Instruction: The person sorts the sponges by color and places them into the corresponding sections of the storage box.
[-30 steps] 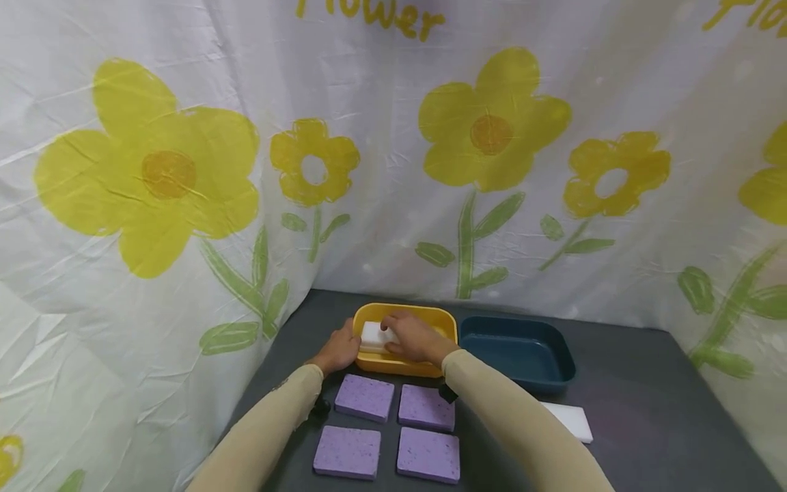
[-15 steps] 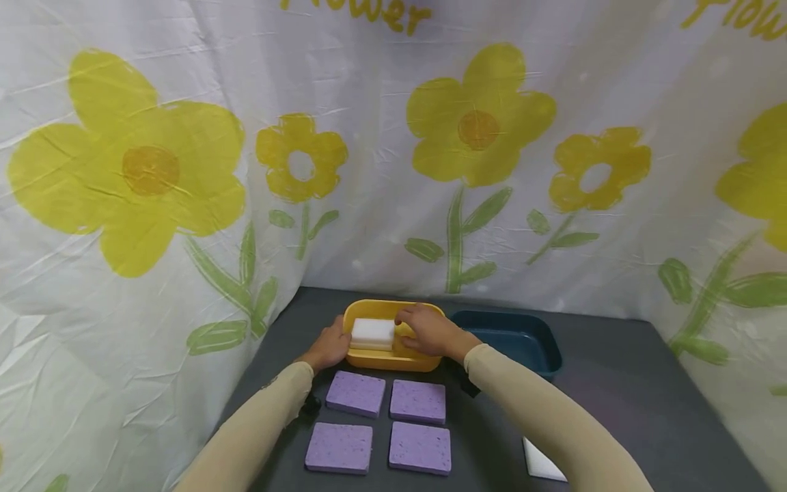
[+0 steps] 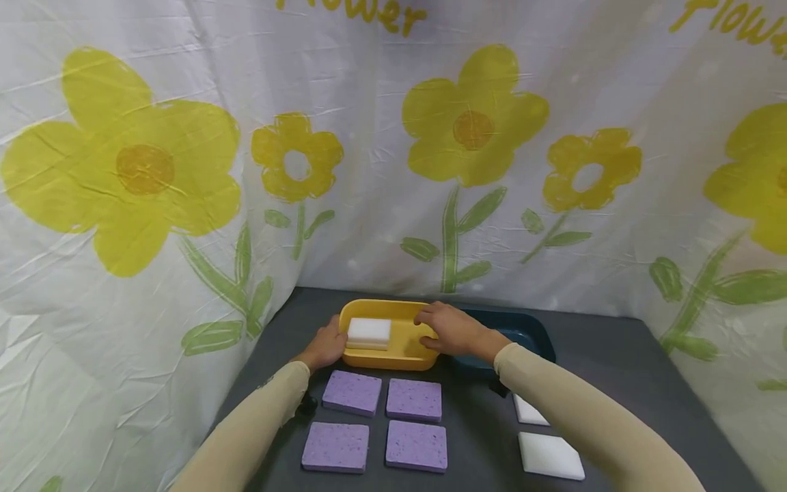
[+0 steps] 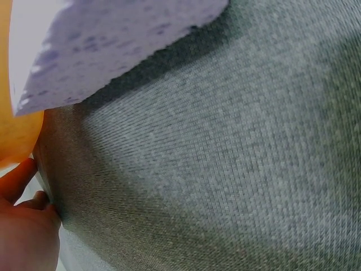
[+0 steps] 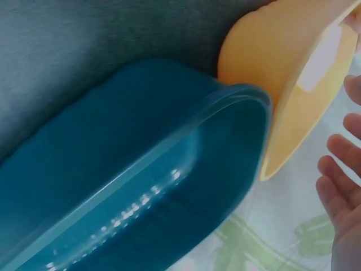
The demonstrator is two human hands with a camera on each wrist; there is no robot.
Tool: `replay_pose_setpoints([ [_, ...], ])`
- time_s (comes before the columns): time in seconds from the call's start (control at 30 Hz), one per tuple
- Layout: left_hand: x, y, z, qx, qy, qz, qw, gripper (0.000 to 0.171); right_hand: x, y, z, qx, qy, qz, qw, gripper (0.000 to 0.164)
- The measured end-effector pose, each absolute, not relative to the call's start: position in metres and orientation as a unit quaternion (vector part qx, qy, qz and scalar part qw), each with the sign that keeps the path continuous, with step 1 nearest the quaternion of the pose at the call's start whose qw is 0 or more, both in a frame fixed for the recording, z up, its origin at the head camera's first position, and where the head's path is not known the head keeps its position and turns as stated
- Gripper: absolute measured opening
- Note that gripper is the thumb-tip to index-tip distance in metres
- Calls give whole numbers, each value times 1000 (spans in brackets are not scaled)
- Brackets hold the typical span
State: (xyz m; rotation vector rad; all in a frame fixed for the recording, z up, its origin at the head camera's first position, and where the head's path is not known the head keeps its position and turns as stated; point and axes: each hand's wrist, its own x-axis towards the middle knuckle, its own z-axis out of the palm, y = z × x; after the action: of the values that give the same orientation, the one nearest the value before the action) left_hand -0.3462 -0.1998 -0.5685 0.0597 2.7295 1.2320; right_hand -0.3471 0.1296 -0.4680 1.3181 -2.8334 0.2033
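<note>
My left hand (image 3: 327,344) holds the left end of a yellow plastic tray (image 3: 412,363), and its fingers show against the tray's outer side in the left wrist view. In the tray's left half lie flat white sponges (image 3: 369,329), one stacked on another. My right hand (image 3: 451,329) hovers over the tray's right end, fingers loosely bent, with nothing in them. A dark blue tray (image 5: 113,164) stands close beside the yellow one, partly hidden by my right hand in the head view.
Several purple speckled sponges (image 3: 416,446) lie in two rows before the yellow tray. Two white sponges (image 3: 550,456) lie on the dark table (image 3: 615,383) at the right, partly covered by my right sleeve. A flower-print curtain (image 3: 369,239) hangs behind.
My right hand has let go of the white sponges in the yellow tray and drawn back to the right. My left hand has stayed at the tray's left end. The head view has shifted slightly.
</note>
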Motion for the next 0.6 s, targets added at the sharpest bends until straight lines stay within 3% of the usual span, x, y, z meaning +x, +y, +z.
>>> replay_pose_setpoints([
  [0.6, -352, -203, -576, 26, 908, 410, 78, 53, -314, 188, -445, 441, -896, 50, 31, 31],
])
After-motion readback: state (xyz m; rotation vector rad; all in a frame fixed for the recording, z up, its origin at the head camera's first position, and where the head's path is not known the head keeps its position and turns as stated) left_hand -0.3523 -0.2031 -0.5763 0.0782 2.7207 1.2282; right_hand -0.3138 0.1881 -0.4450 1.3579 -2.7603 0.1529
